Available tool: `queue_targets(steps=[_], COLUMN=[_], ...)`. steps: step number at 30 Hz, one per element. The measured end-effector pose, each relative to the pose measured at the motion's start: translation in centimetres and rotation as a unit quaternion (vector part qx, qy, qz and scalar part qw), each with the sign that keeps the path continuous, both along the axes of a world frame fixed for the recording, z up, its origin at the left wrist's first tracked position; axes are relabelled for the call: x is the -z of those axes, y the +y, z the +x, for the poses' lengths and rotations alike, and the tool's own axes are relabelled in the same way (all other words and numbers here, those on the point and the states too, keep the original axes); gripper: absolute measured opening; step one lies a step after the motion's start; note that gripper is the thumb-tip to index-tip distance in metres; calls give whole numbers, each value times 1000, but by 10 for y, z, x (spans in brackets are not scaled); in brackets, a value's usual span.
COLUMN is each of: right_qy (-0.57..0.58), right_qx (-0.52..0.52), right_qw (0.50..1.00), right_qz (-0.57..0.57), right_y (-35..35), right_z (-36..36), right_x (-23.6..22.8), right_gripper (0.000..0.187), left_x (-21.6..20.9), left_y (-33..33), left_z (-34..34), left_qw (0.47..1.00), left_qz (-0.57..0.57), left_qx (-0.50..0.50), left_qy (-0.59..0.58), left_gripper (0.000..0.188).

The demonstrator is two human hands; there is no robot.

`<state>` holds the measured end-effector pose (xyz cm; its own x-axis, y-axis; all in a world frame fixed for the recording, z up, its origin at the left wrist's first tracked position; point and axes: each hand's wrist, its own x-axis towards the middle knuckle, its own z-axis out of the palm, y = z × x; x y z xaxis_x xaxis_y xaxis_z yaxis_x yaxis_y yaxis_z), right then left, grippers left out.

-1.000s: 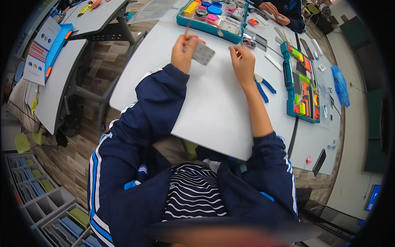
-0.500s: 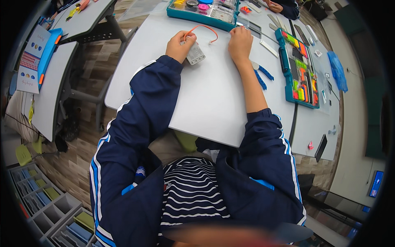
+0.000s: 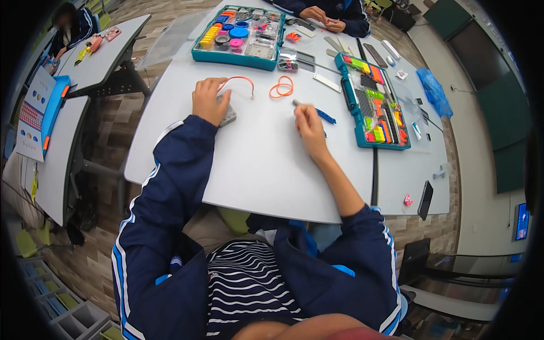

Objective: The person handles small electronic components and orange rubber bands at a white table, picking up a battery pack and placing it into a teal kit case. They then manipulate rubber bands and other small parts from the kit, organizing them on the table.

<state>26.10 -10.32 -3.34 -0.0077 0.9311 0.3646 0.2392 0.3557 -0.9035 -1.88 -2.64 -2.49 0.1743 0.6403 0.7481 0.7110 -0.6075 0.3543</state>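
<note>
from the head camera, the left hand point(image 3: 208, 101) is closed over a small grey block point(image 3: 228, 115) on the white table point(image 3: 255, 164), pinching one end of an orange cable point(image 3: 240, 81) that arcs away from it. the right hand point(image 3: 309, 118) is curled shut around a blue-handled tool point(image 3: 318, 113) near the table's middle. an orange loop point(image 3: 281, 88) lies just beyond, before a teal parts tray point(image 3: 241, 35); a second teal tray point(image 3: 374, 102) sits to the right.
</note>
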Motion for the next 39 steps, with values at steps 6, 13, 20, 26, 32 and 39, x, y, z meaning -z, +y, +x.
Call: queue_targets(steps=[6,13,20,26,32,39], right_qy=[106,165,295,222,109,313], right_qx=[-71,-65,-127,-198,-143,-195], right_qw=[984,956,904,916,968,892], right_qz=[-126,-234,-281,-268,-173,-262], right_y=[-48,-46,-47,-51,-45,-43], right_z=[2,18,16,11,12,14], right_x=[-10,-22,-24,-37,-37,-24], right_gripper=[15,21,28,32,17,22], left_x=[-16,-16,-11,-14,-15,-6], left_y=[-70,-56,-60,-62,-66,-64], left_z=[103,119,113,107,113,114], left_qw=[889,795,879,904,925,930], left_qz=[-258,-396,-253,-212,-170,-196], left_qx=[349,384,371,330,301,296], left_qy=[-148,-252,-158,-168,-160,-101], left_gripper=[27,19,23,19,16,12])
